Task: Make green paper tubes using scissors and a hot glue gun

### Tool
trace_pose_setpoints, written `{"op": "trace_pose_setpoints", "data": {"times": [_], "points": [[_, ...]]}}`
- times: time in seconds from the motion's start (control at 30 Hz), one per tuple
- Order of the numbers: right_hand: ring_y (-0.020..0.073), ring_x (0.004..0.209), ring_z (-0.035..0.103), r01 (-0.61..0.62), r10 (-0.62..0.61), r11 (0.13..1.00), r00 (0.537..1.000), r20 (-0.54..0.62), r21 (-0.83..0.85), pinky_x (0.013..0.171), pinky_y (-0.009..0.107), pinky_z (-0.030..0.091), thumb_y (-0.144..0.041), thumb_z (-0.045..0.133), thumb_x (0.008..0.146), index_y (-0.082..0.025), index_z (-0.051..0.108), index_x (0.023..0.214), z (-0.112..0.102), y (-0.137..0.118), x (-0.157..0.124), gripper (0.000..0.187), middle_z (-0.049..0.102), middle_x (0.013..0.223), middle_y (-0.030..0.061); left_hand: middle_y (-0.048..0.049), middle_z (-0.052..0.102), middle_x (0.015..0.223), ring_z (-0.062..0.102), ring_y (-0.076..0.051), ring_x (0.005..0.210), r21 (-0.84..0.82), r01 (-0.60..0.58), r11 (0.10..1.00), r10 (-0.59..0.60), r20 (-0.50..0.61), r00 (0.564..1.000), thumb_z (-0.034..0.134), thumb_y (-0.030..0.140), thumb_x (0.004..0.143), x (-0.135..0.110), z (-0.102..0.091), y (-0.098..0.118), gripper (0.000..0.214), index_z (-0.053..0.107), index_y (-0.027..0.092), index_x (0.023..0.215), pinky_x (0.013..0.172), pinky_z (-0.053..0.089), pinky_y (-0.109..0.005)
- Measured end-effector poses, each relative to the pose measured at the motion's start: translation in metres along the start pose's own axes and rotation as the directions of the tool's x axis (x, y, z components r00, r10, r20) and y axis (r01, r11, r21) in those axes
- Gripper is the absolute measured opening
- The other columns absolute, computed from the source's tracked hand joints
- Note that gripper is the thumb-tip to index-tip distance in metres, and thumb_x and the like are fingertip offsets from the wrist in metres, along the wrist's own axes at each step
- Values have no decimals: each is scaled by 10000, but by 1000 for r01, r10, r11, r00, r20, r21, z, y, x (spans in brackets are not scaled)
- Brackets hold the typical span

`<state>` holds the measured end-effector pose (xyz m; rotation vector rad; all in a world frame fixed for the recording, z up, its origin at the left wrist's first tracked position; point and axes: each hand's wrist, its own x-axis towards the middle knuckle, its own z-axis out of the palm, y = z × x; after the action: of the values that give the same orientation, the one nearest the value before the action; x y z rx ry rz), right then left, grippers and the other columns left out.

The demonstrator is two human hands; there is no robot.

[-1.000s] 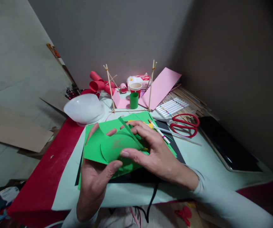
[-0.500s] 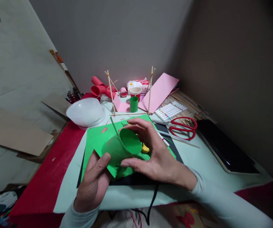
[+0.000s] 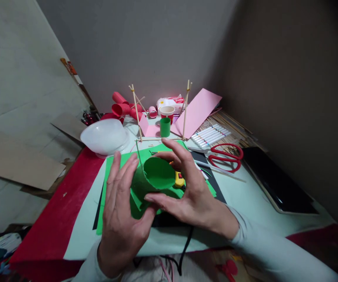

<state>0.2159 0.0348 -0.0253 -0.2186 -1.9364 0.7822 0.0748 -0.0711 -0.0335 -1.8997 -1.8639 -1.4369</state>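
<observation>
A rolled green paper tube [image 3: 157, 176] is tilted with its open end up and toward the right. My right hand [image 3: 189, 188] grips it near the rim, thumb in front and fingers behind. At the tube's left side, my left hand [image 3: 124, 211] has its fingers stretched out, the fingertips close to the rim; whether they touch is unclear. A thin green strip [image 3: 139, 154] sticks up from the rim. Beneath lie green paper [image 3: 102, 211] and a black sheet [image 3: 219, 188]. Part of a yellow tool with a red switch [image 3: 180, 179] shows behind the right hand.
Behind stand a stick frame [image 3: 184, 113], a small green tube [image 3: 165, 127], a paper cup [image 3: 167, 111] and red tubes [image 3: 120, 109]. Red-handled scissors [image 3: 226, 158], white markers [image 3: 211, 136] and a black tablet [image 3: 275, 180] are right; a translucent bowl [image 3: 104, 135] is left.
My left hand has let go of the tube's lower edge and moved up along its left side, fingers now extended. The tube has tipped more upright in my right hand.
</observation>
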Motion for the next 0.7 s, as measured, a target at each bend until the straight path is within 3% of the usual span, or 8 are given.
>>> {"op": "trace_pose_setpoints", "data": {"times": [0.13, 0.23, 0.33, 0.43, 0.53, 0.63, 0.7], "points": [[253, 1270, 610, 45, -45, 999, 999, 14, 0, 1099, 432, 527, -386, 850, 858, -270, 274, 1609, -1, -2, -1, 954, 565, 1444, 144, -38, 509, 1599, 445, -366, 1491, -139, 107, 985, -107, 3, 994, 791, 189, 817, 2, 3, -6, 748, 519, 372, 1490, 1275, 280, -544], [259, 1277, 617, 26, -29, 998, 999, 44, 60, 1061, 419, 556, -453, 825, 872, -287, 290, 1601, -4, -7, 1, 920, 559, 1472, 138, -32, 559, 1558, 497, -374, 1444, -322, 249, 913, -238, 73, 969, 859, 247, 784, 3, -2, -11, 721, 587, 383, 1437, 1265, 317, -549], [262, 1253, 631, -48, 40, 989, 998, 57, 140, 988, 410, 583, -449, 770, 918, -274, 318, 1580, -9, -10, 3, 820, 624, 1385, 129, -79, 654, 1449, 599, -385, 1345, -514, 404, 757, -363, 184, 913, 905, 315, 741, 9, -11, -13, 676, 658, 325, 1370, 1167, 472, -516], [251, 1230, 641, -128, 124, 976, 992, 32, 177, 971, 414, 568, -371, 728, 947, -276, 361, 1541, -12, -8, 5, 705, 647, 1347, 113, -134, 747, 1281, 675, -426, 1232, -676, 534, 508, -416, 350, 839, 960, 387, 651, 20, -22, -13, 696, 713, 257, 1288, 1019, 587, -512], [253, 1223, 643, -269, 265, 941, 963, 45, 204, 999, 436, 538, -388, 691, 970, -274, 487, 1426, -15, -5, 6, 512, 653, 1330, 99, -151, 773, 1207, 663, -462, 1242, -752, 593, 288, -368, 485, 794, 987, 471, 574, 27, -31, -18, 745, 748, 236, 1239, 995, 593, -528], [262, 1242, 637, -416, 400, 858, 909, 116, 300, 1047, 452, 509, -468, 667, 984, -273, 562, 1323, -17, -3, 7, 406, 650, 1336, 88, -112, 791, 1139, 700, -430, 1185, -788, 586, 188, -140, 569, 810, 977, 512, 579, 31, -35, -28, 753, 748, 258, 1251, 1000, 579, -510], [256, 1266, 628, -462, 433, 802, 886, 164, 379, 1070, 439, 496, -474, 675, 980, -288, 569, 1329, -19, -2, 8, 409, 650, 1348, 72, -107, 791, 1140, 733, -402, 1115, -783, 606, 139, 23, 614, 789, 943, 548, 627, 33, -34, -35, 744, 732, 263, 1281, 982, 578, -500]]}}
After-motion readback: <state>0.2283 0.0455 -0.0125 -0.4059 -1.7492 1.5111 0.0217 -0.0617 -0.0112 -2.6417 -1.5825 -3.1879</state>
